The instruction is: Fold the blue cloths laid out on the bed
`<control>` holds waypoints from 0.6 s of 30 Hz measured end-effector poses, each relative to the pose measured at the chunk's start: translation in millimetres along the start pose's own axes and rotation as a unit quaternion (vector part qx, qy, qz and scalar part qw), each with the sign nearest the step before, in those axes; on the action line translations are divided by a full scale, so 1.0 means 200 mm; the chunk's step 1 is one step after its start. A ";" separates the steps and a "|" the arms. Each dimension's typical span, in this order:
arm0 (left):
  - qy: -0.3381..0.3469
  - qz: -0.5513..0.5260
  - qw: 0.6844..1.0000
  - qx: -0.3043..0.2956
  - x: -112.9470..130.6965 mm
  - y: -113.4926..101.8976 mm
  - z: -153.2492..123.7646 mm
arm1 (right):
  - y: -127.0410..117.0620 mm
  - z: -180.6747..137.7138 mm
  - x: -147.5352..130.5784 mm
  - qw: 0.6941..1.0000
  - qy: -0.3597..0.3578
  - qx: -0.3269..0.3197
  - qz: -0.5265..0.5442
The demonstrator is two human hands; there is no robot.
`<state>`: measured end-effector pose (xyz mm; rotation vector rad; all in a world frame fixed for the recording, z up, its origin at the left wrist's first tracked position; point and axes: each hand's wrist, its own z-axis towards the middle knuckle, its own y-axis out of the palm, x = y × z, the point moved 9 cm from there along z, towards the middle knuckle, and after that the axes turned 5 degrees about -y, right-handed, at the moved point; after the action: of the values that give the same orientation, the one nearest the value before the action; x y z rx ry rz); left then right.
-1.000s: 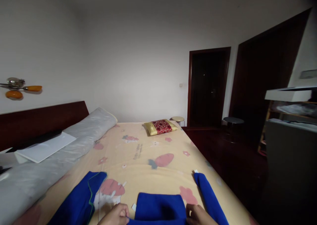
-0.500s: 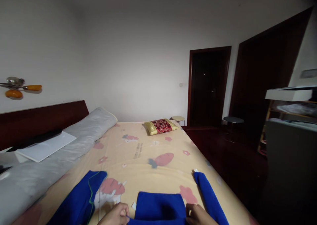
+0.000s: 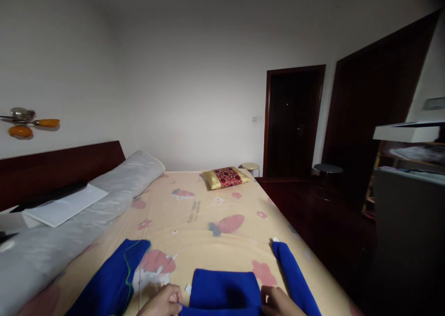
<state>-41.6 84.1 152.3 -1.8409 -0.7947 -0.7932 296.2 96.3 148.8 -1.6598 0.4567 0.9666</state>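
Folded blue cloth (image 3: 224,290), deep royal blue, soft nap, lying flat at the near edge of the bed (image 3: 194,214), w/ a small white tag at its left corner. We see the left hand (image 3: 163,302) w/ fingers curled together, pinching the cloth's left edge; right hand (image 3: 278,303) touches its right edge, grip can't be told. Similar blue cloths lie either side.

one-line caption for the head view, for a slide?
Both hands, left and right, grip the folded blue cloth on the carrot-print bed sheet.
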 end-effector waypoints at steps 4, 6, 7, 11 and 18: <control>0.047 -0.020 0.998 0.048 0.05 -0.07 0.01 | -0.07 0.01 -0.08 0.999 -0.026 0.040 -0.005; 0.083 -0.043 0.991 0.093 0.10 -0.13 0.02 | -0.16 0.00 -0.14 0.993 -0.049 0.105 -0.011; 0.098 -0.058 0.987 0.116 0.12 -0.17 0.01 | -0.21 0.00 -0.16 0.989 -0.056 0.136 -0.009; 0.133 -0.110 0.968 0.182 0.18 -0.27 -0.01 | -0.31 -0.03 -0.20 0.979 -0.065 0.193 0.022; 0.134 -0.119 0.981 0.072 0.25 -0.24 -0.10 | -0.36 -0.05 -0.22 0.983 -0.084 0.153 0.057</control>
<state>-54.1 91.6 223.7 -1.4890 -0.8803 -1.0814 326.2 101.9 228.7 -1.2773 0.5610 1.0542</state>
